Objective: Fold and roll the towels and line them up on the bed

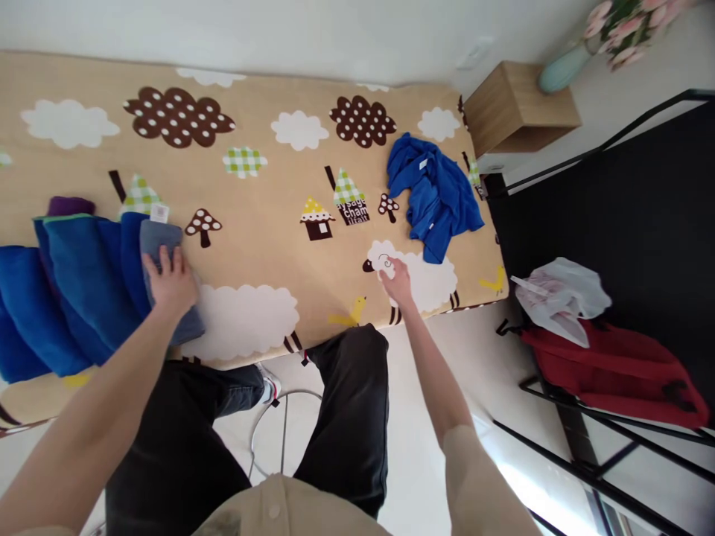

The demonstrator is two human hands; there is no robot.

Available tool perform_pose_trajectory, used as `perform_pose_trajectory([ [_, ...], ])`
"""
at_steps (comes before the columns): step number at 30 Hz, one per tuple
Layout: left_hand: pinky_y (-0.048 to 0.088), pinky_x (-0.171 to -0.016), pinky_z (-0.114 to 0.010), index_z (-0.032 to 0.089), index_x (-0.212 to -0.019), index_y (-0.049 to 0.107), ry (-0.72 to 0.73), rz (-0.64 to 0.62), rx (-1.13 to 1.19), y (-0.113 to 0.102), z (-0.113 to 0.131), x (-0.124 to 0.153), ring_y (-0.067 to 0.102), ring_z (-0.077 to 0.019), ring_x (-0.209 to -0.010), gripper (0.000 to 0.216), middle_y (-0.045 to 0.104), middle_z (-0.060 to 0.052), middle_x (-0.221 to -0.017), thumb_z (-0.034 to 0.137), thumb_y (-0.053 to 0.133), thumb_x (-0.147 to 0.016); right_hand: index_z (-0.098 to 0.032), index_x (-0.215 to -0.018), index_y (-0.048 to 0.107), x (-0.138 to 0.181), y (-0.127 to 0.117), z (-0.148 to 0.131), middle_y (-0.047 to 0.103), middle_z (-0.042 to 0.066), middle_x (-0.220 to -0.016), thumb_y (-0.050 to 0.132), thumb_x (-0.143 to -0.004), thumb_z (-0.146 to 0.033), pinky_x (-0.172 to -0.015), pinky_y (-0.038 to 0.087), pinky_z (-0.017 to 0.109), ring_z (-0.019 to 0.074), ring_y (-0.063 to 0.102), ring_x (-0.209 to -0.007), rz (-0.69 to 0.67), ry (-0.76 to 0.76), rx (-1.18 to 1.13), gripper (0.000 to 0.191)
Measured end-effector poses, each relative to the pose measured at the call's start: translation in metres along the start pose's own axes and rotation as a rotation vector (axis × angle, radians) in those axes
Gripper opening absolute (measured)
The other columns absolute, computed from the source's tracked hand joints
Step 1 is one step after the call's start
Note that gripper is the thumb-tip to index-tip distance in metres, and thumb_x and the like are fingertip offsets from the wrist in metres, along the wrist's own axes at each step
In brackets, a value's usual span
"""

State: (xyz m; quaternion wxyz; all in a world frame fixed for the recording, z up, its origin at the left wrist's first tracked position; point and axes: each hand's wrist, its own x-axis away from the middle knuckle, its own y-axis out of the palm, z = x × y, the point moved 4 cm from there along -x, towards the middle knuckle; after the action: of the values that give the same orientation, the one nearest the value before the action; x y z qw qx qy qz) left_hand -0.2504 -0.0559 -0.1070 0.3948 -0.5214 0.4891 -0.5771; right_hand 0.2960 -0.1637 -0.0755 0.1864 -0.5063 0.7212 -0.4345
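Hands apart: left hand [174,283] spread on grey cloth [159,235], right hand [398,281] half-open over bedsheet [268,238] printed "cham".

L hand [172,286] palm-down, fingers [165,259] fwd; R hand [398,283] loosely curled, arms [430,365] apart

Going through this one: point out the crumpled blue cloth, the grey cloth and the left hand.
Crumpled blue cloth [436,199]: head view, middle of the heap.
Grey cloth [159,237]: head view, its upper end.
Left hand [173,286]: head view, back of the hand.
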Motion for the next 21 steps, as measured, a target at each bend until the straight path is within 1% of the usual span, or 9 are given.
perform_pose_trajectory([
  [1, -0.003, -0.129, -0.065, -0.015, -0.15, 0.041, -0.001, 0.0, 0.023, 0.004, 0.019, 0.011, -0.002, -0.0379, -0.163, 0.057, 0.028, -0.03, -0.168, 0.008, 0.03, -0.1, -0.014, -0.14, 0.06, -0.013, -0.006, 0.018, 0.056, 0.02, -0.15, 0.055, -0.088, -0.025, -0.125, 0.036, 0.053, 0.0311, 0.042, -0.149, 0.024, 0.06, 0.075, 0.053],
  [2, -0.001, -0.129, -0.065, -0.014, -0.154, 0.037, 0.025, -0.032, 0.053, 0.011, 0.042, 0.024, 0.001, -0.0391, -0.163, 0.06, 0.028, -0.03, -0.169, 0.009, 0.032, -0.098, -0.014, -0.142, 0.059, -0.024, -0.012, 0.034, 0.05, 0.021, -0.156, 0.053, -0.088, -0.023, -0.125, 0.035, 0.054, 0.0318, 0.038, -0.152, 0.043, 0.124, 0.148, 0.056],
  [3, 0.003, -0.13, -0.064, -0.012, -0.157, 0.034, 0.051, -0.082, 0.09, 0.019, 0.065, 0.039, 0.005, -0.0394, -0.163, 0.064, 0.027, -0.03, -0.169, 0.009, 0.036, -0.096, -0.014, -0.144, 0.058, -0.033, -0.017, 0.05, 0.042, 0.021, -0.162, 0.053, -0.087, -0.021, -0.124, 0.036, 0.056, 0.0337, 0.037, -0.152, 0.066, 0.187, 0.21, 0.058],
  [5, 0.013, -0.132, -0.059, -0.007, -0.162, 0.029, 0.089, -0.107, 0.188, 0.033, 0.109, 0.073, 0.007, -0.0369, -0.164, 0.07, 0.017, -0.028, -0.172, 0.013, 0.038, -0.095, -0.015, -0.145, 0.059, -0.047, -0.027, 0.078, 0.03, 0.022, -0.168, 0.053, -0.083, -0.018, -0.12, 0.04, 0.059, 0.0377, 0.038, -0.15, 0.099, 0.331, 0.292, 0.062],
  [8, 0.011, -0.131, -0.061, -0.006, -0.163, 0.026, 0.052, -0.073, 0.266, 0.051, 0.15, 0.122, 0.0, -0.0383, -0.164, 0.076, 0.008, -0.028, -0.173, 0.018, 0.042, -0.093, -0.017, -0.142, 0.061, -0.06, -0.039, 0.114, 0.03, 0.022, -0.167, 0.058, -0.078, -0.019, -0.116, 0.043, 0.061, 0.04, 0.043, -0.145, 0.109, 0.522, 0.308, 0.064],
  [11, 0.01, -0.131, -0.063, -0.003, -0.164, 0.025, 0.038, -0.043, 0.296, 0.064, 0.163, 0.159, -0.002, -0.0364, -0.164, 0.075, 0.006, -0.026, -0.174, 0.019, 0.04, -0.094, -0.018, -0.144, 0.058, -0.073, -0.046, 0.136, 0.036, 0.022, -0.163, 0.063, -0.076, -0.021, -0.116, 0.044, 0.059, 0.0392, 0.046, -0.141, 0.113, 0.582, 0.292, 0.069],
  [15, 0.01, -0.132, -0.061, 0.001, -0.165, 0.026, 0.068, -0.032, 0.324, 0.071, 0.164, 0.179, -0.003, -0.0335, -0.164, 0.073, 0.007, -0.023, -0.175, 0.021, 0.038, -0.096, -0.01, -0.144, 0.055, -0.084, -0.049, 0.144, 0.039, 0.025, -0.161, 0.06, -0.083, -0.022, -0.117, 0.043, 0.06, 0.0413, 0.044, -0.143, 0.12, 0.519, 0.334, 0.062],
  [18, 0.01, -0.132, -0.059, 0.002, -0.166, 0.025, 0.086, -0.022, 0.319, 0.072, 0.161, 0.179, -0.003, -0.0326, -0.165, 0.072, 0.007, -0.022, -0.176, 0.022, 0.037, -0.097, -0.004, -0.137, 0.058, -0.078, -0.044, 0.129, 0.046, 0.026, -0.155, 0.046, -0.092, -0.017, -0.121, 0.037, 0.055, 0.0365, 0.042, -0.144, 0.138, 0.327, 0.302, 0.048],
  [21, 0.012, -0.131, -0.06, 0.004, -0.166, 0.026, 0.092, -0.038, 0.308, 0.07, 0.159, 0.176, 0.0, -0.0335, -0.165, 0.073, 0.009, -0.022, -0.175, 0.023, 0.038, -0.096, -0.003, -0.127, 0.065, -0.05, -0.024, 0.103, 0.058, 0.025, -0.142, 0.032, -0.096, -0.012, -0.123, 0.033, 0.045, 0.0283, 0.045, -0.139, 0.085, 0.123, 0.177, 0.045],
])
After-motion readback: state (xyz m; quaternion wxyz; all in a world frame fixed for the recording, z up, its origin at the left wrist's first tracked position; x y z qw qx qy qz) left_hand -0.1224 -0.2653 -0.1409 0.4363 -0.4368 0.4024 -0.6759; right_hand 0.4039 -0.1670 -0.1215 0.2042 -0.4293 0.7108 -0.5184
